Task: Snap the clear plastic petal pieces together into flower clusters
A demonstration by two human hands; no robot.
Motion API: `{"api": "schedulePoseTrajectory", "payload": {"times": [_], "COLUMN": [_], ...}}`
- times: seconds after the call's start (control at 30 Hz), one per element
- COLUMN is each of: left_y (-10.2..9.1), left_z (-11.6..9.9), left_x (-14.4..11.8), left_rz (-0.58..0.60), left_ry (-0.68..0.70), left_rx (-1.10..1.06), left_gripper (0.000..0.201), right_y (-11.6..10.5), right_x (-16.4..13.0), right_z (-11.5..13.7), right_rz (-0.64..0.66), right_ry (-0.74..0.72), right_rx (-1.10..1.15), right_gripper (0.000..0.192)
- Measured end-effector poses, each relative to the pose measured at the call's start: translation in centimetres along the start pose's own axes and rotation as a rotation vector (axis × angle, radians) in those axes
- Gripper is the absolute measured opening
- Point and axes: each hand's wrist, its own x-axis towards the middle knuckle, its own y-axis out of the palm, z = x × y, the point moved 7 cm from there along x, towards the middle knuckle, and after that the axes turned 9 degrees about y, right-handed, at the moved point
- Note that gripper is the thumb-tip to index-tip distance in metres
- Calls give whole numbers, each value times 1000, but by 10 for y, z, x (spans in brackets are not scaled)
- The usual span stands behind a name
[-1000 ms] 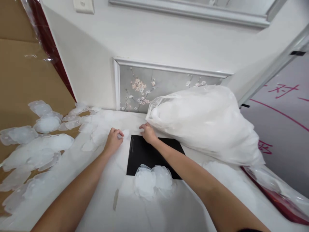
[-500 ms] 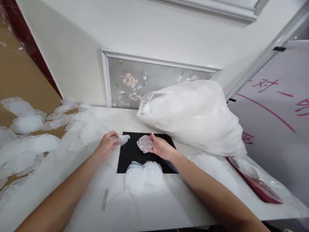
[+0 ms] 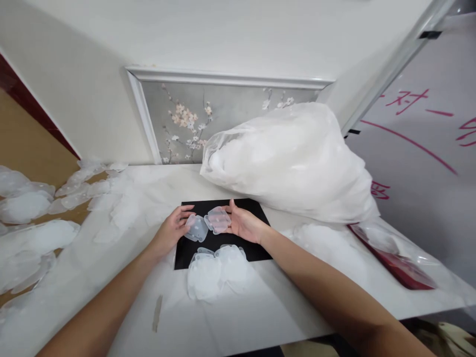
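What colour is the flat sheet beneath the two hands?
The sheet is black, best seen in the head view.

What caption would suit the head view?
Left-hand fingers and right-hand fingers each hold a translucent piece over a black sheet.

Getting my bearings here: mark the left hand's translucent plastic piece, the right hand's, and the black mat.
Translucent plastic piece (image 3: 197, 229) in left hand (image 3: 171, 231): head view, centre of face.
Translucent plastic piece (image 3: 219, 220) in right hand (image 3: 245, 225): head view, centre of face.
Black mat (image 3: 182, 256): head view, bare lower left part.
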Motion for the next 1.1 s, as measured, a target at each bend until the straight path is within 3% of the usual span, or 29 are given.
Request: {"api": "schedulePoseTrajectory", "payload": {"times": [0.33,0.53,0.67,0.87,1.0,1.07,1.1], "left_y": [-4,0,-1,0,-3,-10,-14], "left_z": [2,-4,-4,-10,-29,-32,-31], "left_x": [-3,-2,-1,-3,-4,-3,-2], "left_rz": [8,165,236,274,170,46,-9], "left_ry": [-120,-27,59,181,321,281,222], "left_rx": [-81,-57,7,233,556,591,540], "left_gripper": [42,52,52,50,20,16,22], "right_y": [-23,-27,-28,-16,-16,-18,-19], "right_x": [-5,-8,-12,-14,-18,-20,-20], "right_z": [12,17,21,26,33,38,39], "right_rz": [-123,-169,-210,-119,-262,-367,-390], "right_ry": [-142,-206,-234,-309,-426,-473,-483], "right_rx": [-112,-272,-318,-575,-818,-828,-780], "right_gripper": [40,50,38,40,22,10,16]}}
